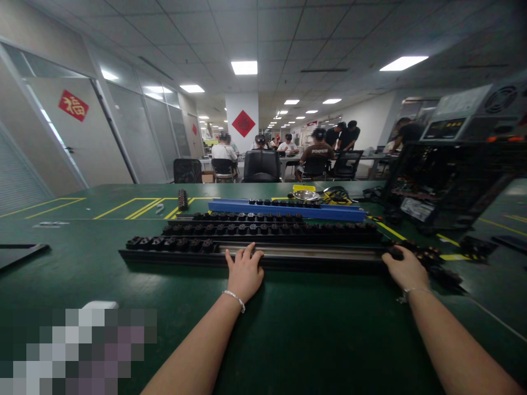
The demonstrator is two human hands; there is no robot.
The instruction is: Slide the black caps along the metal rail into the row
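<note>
A long black rail (pixel 313 253) lies across the green table (pixel 313 329) in front of me, with several small black parts (pixel 171 243) seated along its left end. My left hand (pixel 244 272) rests on the rail's middle, fingers stretched flat over its edge. My right hand (pixel 405 267) is at the rail's right end, fingers curled around a black part there. Two more black rails (pixel 272 229) filled with the same parts lie just behind, and a blue rail (pixel 288 209) lies behind those.
An open computer case (pixel 448 181) stands at the right. A small metal bowl (pixel 306 195) sits behind the blue rail. Loose black parts (pixel 447 269) lie at the right end. Several people sit at desks far behind. A blurred patch covers the lower left.
</note>
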